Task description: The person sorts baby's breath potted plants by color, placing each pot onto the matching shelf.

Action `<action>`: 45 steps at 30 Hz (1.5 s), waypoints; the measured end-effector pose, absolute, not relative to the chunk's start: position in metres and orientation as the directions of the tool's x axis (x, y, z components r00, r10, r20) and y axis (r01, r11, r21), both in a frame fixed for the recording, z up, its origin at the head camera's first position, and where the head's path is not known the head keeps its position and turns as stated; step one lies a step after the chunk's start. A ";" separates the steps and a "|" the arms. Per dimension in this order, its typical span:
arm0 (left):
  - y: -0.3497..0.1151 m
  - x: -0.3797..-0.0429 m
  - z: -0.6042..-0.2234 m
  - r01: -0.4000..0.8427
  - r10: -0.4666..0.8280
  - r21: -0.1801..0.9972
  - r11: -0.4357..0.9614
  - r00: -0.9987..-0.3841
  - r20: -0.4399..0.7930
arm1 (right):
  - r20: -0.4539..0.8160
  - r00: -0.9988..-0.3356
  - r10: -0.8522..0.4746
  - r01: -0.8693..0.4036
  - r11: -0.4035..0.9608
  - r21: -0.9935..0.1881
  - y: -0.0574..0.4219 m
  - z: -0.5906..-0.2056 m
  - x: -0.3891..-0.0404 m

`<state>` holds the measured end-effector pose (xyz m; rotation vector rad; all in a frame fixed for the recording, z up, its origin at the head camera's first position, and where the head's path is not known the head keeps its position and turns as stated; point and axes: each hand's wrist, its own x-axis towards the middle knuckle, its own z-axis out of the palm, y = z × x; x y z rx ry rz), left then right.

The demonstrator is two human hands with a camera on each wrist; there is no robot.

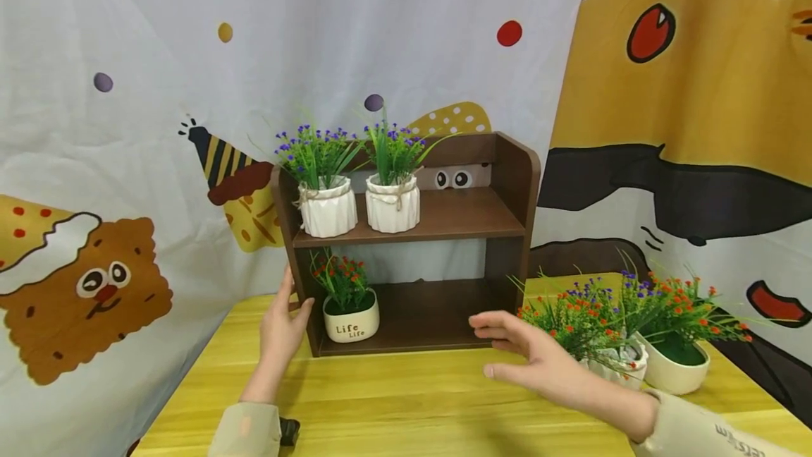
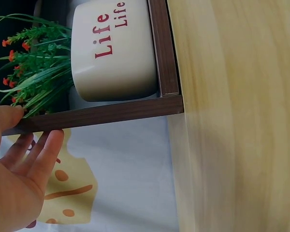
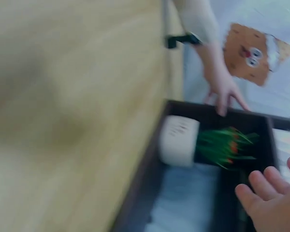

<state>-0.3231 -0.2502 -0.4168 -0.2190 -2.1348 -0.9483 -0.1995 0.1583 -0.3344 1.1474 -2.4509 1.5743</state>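
Observation:
A dark brown two-tier shelf (image 1: 419,233) stands on the table. My left hand (image 1: 282,326) holds its left side panel near the bottom; in the left wrist view the thumb (image 2: 9,116) lies on the inner side and the fingers (image 2: 46,157) on the outer side. On the lower tier, just inside that panel, sits a cream "Life" pot (image 1: 351,317) with red flowers. Two white ribbed pots (image 1: 328,210) with purple flowers stand on the upper tier, at its left and middle. My right hand (image 1: 536,358) hovers before the shelf's lower right, fingers extended, holding nothing.
Beyond my right hand, more potted flowers cluster on the table's right: a white pot (image 1: 624,365) and a cream pot (image 1: 679,369), with red and purple blooms. A cartoon-printed cloth (image 1: 412,34) hangs behind the wooden table (image 1: 393,400).

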 end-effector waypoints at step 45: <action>-0.250 -0.324 -0.417 0.432 -0.143 0.561 0.706 -0.689 0.711 | -0.014 -0.988 0.155 0.102 0.578 -0.810 0.285 -0.437 -0.204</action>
